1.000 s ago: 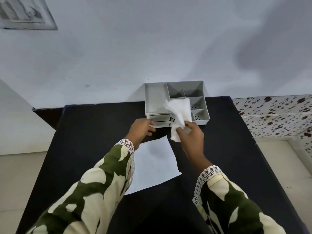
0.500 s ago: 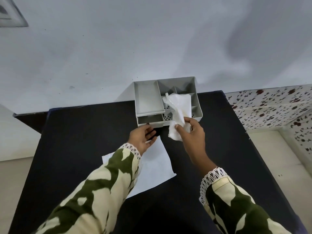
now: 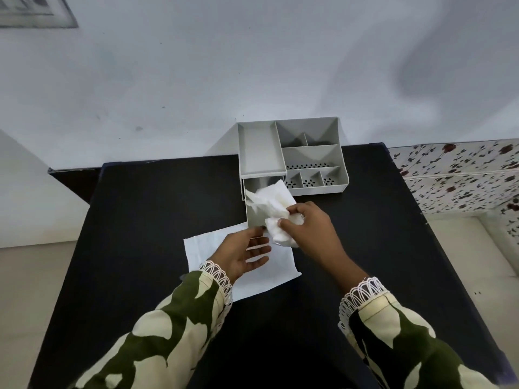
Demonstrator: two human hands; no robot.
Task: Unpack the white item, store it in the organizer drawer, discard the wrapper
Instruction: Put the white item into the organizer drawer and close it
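On the black table (image 3: 146,220), mid-frame, the drawer (image 3: 254,213) stands open; right hand (image 3: 306,228) pinches the white item (image 3: 273,206) over it, left hand (image 3: 244,252) open, empty. Wrapper (image 3: 213,245) remains undiscarded.

The organizer (image 3: 292,153) is sitting at the bench's (image 3: 157,209) back edge, its drawer (image 3: 254,211) sticking out frontward, seemingly over the sheet (image 3: 264,279) lying before it.

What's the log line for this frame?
drawer: pulled open | right hand: lowering white item into it | left hand: open, empty | wrapper: on table
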